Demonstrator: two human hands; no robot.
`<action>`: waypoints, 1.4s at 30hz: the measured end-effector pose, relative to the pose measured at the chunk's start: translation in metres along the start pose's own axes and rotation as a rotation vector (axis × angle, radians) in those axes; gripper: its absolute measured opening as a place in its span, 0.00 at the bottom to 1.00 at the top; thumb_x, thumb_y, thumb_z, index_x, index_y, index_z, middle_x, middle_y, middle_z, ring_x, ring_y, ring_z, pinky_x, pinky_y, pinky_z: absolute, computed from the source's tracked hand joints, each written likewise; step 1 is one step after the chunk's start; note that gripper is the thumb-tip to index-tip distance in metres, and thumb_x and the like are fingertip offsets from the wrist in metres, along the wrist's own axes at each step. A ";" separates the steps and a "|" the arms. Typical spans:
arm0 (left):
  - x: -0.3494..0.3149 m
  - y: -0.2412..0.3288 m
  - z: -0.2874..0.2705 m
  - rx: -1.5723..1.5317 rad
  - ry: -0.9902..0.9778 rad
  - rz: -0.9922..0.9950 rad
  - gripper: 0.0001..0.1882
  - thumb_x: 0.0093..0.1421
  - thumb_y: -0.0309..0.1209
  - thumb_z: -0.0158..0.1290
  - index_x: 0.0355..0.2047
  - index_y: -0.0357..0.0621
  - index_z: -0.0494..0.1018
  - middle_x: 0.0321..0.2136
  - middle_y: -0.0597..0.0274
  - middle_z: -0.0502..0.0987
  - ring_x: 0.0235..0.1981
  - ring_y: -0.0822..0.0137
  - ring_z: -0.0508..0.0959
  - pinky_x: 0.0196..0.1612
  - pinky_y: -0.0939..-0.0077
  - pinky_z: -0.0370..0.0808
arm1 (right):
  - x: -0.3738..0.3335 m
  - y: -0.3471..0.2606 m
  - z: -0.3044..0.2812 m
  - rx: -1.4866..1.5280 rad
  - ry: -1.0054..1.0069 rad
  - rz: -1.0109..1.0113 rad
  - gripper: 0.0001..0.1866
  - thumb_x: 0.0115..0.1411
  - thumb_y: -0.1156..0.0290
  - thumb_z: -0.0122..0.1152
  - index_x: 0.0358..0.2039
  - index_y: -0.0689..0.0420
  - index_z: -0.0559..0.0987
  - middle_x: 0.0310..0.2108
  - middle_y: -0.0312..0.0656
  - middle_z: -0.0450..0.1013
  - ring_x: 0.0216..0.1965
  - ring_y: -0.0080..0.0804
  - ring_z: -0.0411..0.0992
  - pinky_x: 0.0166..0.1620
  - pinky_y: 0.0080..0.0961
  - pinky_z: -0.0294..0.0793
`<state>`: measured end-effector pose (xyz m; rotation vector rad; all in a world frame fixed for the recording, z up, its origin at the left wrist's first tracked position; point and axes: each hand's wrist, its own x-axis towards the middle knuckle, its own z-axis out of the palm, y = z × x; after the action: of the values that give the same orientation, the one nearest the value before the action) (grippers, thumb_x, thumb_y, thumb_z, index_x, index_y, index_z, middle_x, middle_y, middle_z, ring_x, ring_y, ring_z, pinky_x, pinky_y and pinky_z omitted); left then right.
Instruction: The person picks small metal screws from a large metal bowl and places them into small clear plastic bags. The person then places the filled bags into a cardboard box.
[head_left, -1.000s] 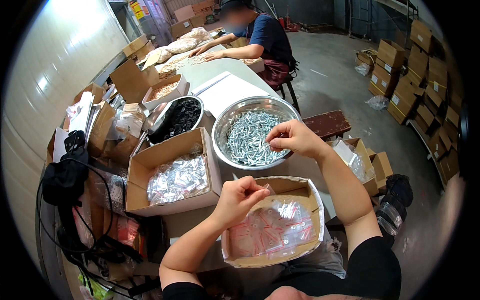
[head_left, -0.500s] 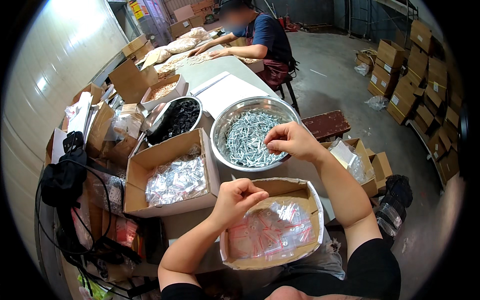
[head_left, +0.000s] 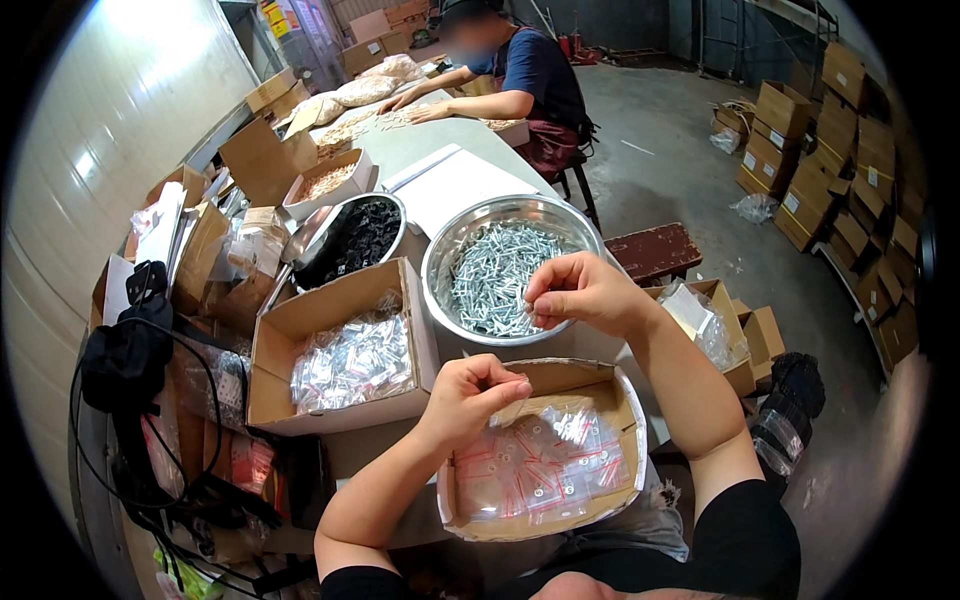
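Observation:
My left hand point(head_left: 470, 398) is closed in a pinch above the left rim of a shallow cardboard tray point(head_left: 632, 440). Whatever lies between its fingertips is too small to make out. In the tray, small clear zip bags point(head_left: 545, 465) with red strips lie in a loose pile. My right hand point(head_left: 585, 292), also pinched, hovers over the near right rim of a round metal bowl point(head_left: 435, 290). Silver screws point(head_left: 500, 270) fill that bowl. Its fingertips hide anything they may hold. To the left, an open carton point(head_left: 340, 415) contains filled clear bags point(head_left: 355, 362).
Behind the carton stands a bowl of black pieces point(head_left: 355, 240), near a small box of tan pieces point(head_left: 325, 183). White paper point(head_left: 460, 180) lies beyond the screws. Across the table point(head_left: 430, 145) sits another person point(head_left: 535, 80). A dark red bench point(head_left: 652, 250) and stacked cartons point(head_left: 780, 140) are on the right.
My right hand has come slightly nearer and to the left over the bowl's rim. My left hand stays pinched in almost the same place.

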<state>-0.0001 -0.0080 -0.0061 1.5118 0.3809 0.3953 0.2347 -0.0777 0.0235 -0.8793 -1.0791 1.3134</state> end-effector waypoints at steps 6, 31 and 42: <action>0.002 0.008 0.002 -0.066 0.024 -0.079 0.05 0.58 0.25 0.59 0.31 0.35 0.78 0.28 0.67 0.78 0.30 0.80 0.73 0.34 0.85 0.70 | -0.006 0.002 0.011 0.022 -0.151 0.036 0.07 0.58 0.76 0.63 0.38 0.63 0.78 0.32 0.39 0.78 0.33 0.22 0.77 0.39 0.18 0.77; 0.005 0.004 0.004 0.033 -0.076 -0.093 0.11 0.63 0.27 0.55 0.43 0.34 0.75 0.35 0.69 0.77 0.34 0.80 0.73 0.38 0.85 0.70 | -0.007 0.002 0.022 -0.553 -0.144 -0.068 0.07 0.52 0.78 0.60 0.33 0.63 0.80 0.28 0.38 0.78 0.31 0.22 0.75 0.38 0.21 0.74; 0.006 0.003 0.007 0.035 -0.052 -0.039 0.13 0.58 0.30 0.62 0.40 0.36 0.76 0.30 0.69 0.78 0.33 0.81 0.72 0.37 0.83 0.70 | -0.010 -0.003 0.028 -0.603 -0.196 -0.121 0.08 0.52 0.76 0.63 0.33 0.63 0.81 0.28 0.40 0.78 0.31 0.25 0.76 0.38 0.23 0.75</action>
<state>0.0086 -0.0115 -0.0031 1.5436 0.3773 0.3195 0.2091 -0.0902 0.0337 -1.1141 -1.7038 0.9947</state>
